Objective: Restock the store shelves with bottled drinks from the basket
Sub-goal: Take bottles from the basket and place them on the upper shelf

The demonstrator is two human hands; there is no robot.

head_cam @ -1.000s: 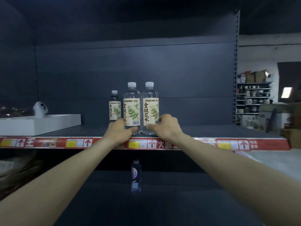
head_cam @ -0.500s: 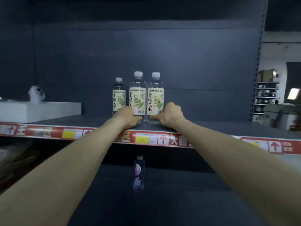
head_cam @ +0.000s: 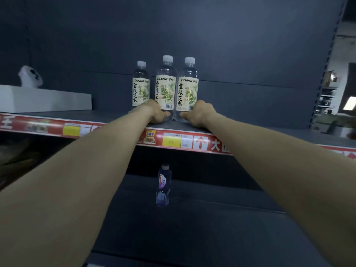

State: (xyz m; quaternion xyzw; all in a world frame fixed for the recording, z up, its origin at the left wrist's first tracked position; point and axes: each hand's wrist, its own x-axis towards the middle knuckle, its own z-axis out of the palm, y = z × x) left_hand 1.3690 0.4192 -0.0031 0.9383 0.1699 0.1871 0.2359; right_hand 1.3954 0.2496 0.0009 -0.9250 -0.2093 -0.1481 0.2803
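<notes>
Head view: left hand (head_cam: pixel 156 115) is gripping the base of the middle bottle (head_cam: pixel 166 87), thumb showing in front, fingers curling round its far side. The right hand (head_cam: pixel 199 115) is gripping the base of the right bottle (head_cam: pixel 188 89) likewise. Both bottles are standing upright on the upper shelf (head_cam: pixel 250 130), touching each other between the two sets of fingers. A third bottle (head_cam: pixel 141 87) is standing just beyond the left fingers, further back. The basket is not showing. Judgement: the pair is being squared up. Best done by keeping the push low and even, sliding rather than lifting, labels facing out, and releasing only once both are sitting steady.
</notes>
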